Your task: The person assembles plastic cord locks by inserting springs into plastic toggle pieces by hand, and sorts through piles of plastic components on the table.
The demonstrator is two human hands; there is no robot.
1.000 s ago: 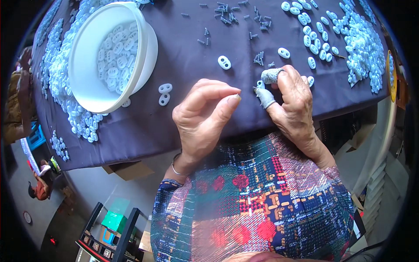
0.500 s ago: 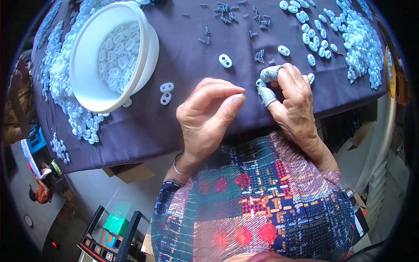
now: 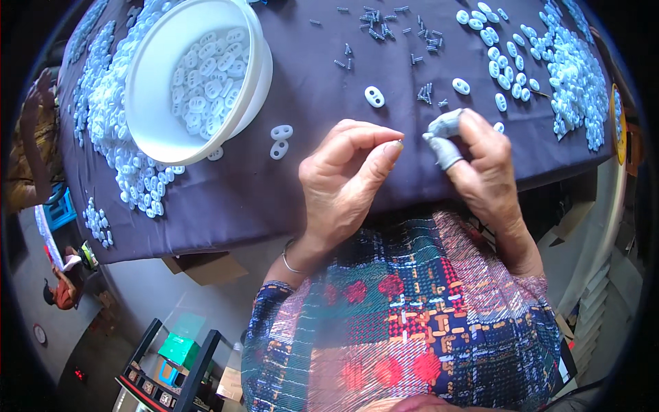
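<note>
My left hand (image 3: 347,175) is raised over the near part of the table, thumb and forefinger pinched at the tips. A tiny dark speck shows between them, too small to name. Just right of it, my right hand (image 3: 484,161) wears grey covers on thumb and forefinger, their tips brought together; what they hold, if anything, is hidden. Beyond the hands lie a white oval two-hole plastic piece (image 3: 374,97) and another one (image 3: 460,86). Small metal springs (image 3: 425,93) lie between these, with more springs (image 3: 376,24) scattered farther back.
A white tub (image 3: 257,93), tipped toward me, holds many two-hole pieces. Small white parts (image 3: 113,96) are heaped around it. Another heap (image 3: 576,82) covers the right end of the dark tablecloth (image 3: 220,213). Two joined pieces (image 3: 280,141) lie near the tub. Another person's arm (image 3: 34,130) shows far left.
The whole view has shifted, so the table's things appear farther right. A pale piece seen between my right fingertips earlier no longer shows clearly. My left hand keeps its pinch.
</note>
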